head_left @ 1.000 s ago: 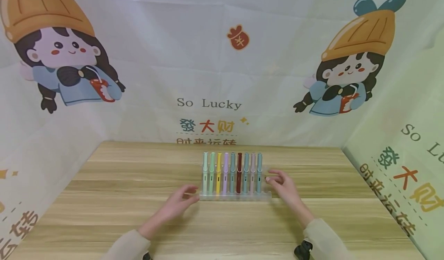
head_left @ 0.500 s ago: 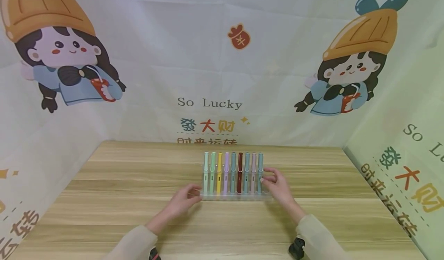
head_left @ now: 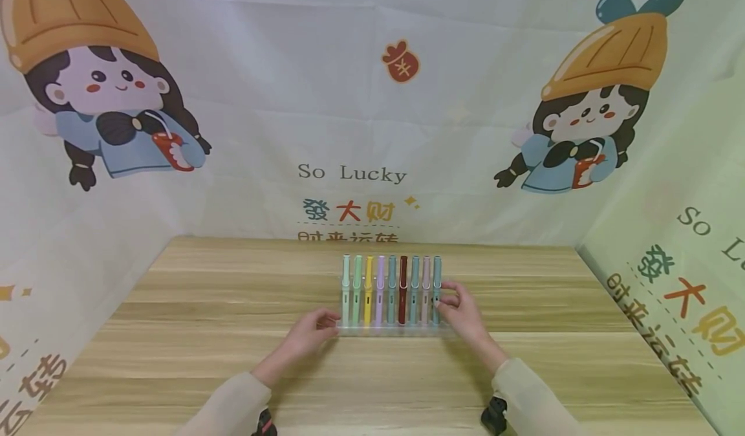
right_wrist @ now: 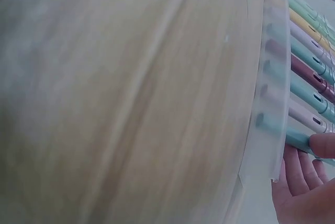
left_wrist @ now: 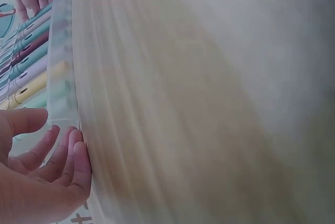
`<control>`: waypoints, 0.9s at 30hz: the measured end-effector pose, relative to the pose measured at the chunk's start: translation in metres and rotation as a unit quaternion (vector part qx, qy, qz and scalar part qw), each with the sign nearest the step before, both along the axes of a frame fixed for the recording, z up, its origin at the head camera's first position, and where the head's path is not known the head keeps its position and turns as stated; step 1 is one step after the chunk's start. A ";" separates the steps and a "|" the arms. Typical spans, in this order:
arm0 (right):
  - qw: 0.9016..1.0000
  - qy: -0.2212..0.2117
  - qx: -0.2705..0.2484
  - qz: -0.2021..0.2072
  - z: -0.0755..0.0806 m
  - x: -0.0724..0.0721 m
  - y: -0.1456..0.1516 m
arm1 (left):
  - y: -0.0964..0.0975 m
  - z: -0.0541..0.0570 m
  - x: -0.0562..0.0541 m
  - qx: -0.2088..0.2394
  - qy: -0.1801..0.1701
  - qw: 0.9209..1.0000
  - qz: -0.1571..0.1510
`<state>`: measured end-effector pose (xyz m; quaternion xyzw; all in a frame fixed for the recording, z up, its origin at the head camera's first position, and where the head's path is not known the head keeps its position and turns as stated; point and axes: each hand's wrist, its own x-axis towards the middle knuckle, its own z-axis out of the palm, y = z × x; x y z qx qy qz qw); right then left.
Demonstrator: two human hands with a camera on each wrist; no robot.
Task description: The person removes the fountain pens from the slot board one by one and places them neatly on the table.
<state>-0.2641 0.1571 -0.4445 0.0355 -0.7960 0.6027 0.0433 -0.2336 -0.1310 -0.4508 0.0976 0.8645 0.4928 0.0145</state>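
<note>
- Well, the clear pen stand [head_left: 396,331] sits in the middle of the tabletop [head_left: 233,287], with nine capped pens [head_left: 392,294] side by side in it.
- The right hand [head_left: 467,316] pinches the teal end pen [head_left: 437,266], thumb in front and fingers behind.
- The left hand [head_left: 305,334] is loose, its fingers softly bent and touching the stand's left end. I don't see it squeeze anything.
- I think the teal end pen could slip if that pinch is weak, because its sides look smooth.
- It might also bump the dusty pink pen [head_left: 427,266], since the two stand so close together.
- A hard tug could make the stand slide or tip. It looks light, and the left hand's soft touch may not stop it.
- A dropped pen might roll a bit, being thin and round, though its clip could stop it.
- The stand looks like hard plastic, with a long, straight, cloudy lip in front.
- The pens are long sticks with looped clips and mostly soft colors. The yellow pen [head_left: 368,297] and the dark red pen [head_left: 403,297] look the boldest.
- The tabletop has long brown streaks like wood, and the cloth [head_left: 256,99] behind it has faint creases.
</note>
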 end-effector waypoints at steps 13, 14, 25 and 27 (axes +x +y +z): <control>1.000 0.011 -0.001 -0.018 0.004 -0.002 -0.001 | 0.002 -0.003 -0.003 0.002 -0.002 1.000 0.019; 1.000 0.011 -0.002 -0.021 0.004 -0.002 -0.001 | 0.002 -0.003 -0.003 0.003 -0.001 1.000 0.018; 0.999 0.021 -0.004 -0.033 0.015 -0.002 0.005 | 0.003 -0.003 -0.002 -0.003 0.002 1.000 0.019; 0.999 0.022 -0.004 -0.031 0.016 -0.002 0.007 | 0.003 -0.003 -0.003 -0.004 0.003 1.000 0.019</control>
